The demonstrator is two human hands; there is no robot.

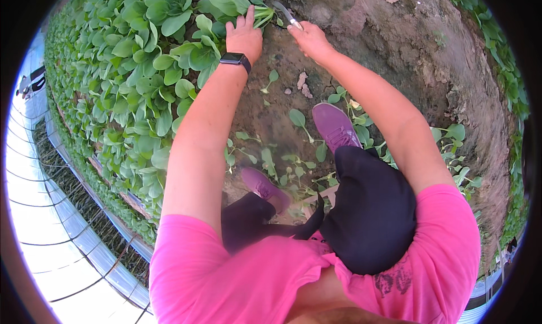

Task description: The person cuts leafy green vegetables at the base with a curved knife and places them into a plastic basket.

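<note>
My left hand (244,39), a dark smartwatch (232,58) on its wrist, lies against a leafy green plant (264,14) that looks like bok choy. Its fingers are extended and slightly apart over the leaves; the thumb is hidden. The plant's pale stems point right, towards the knife. In my right hand (312,42) is a small knife (284,11) with a curved metal blade and a light handle. The blade tip is close to the stem ends, with a small gap between. Bare brown soil (279,48) lies below both hands.
Dense leafy greens (131,82) fill the bed on the left. Loose leaves and small plants (296,167) lie around my purple shoes (336,127). More greens (499,48) line the far right edge. Clear plastic sheeting with ribs (55,222) curves along the lower left.
</note>
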